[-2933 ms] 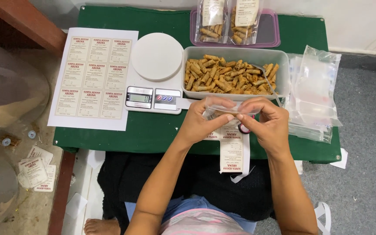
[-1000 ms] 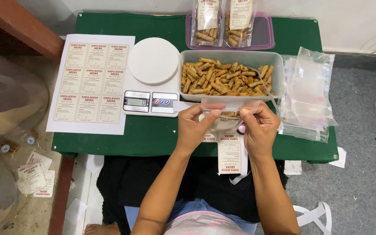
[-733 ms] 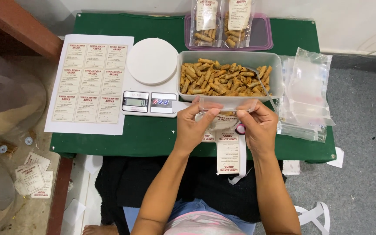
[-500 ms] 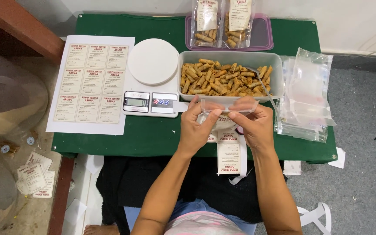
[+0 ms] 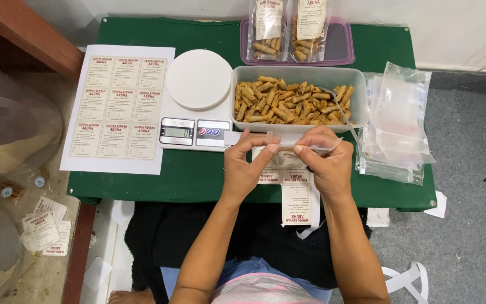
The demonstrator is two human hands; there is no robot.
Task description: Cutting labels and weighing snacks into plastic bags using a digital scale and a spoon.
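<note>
Both grips pinch a clear pouch [image 5: 296,143] — snack tub [image 5: 298,102] just behind.

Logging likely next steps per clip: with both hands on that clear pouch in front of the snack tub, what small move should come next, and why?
Probably run the fingers along the pouch's top edge. Left hand and right hand pinch the top of the small clear pouch from either end, just in front of the tub of rolled snacks. Finished labelled bags already lie in the purple tray behind.

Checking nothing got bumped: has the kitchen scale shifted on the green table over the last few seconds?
No. The scale sits between the label sheet and the snack tray as before; only the camera framing drifted.
</note>
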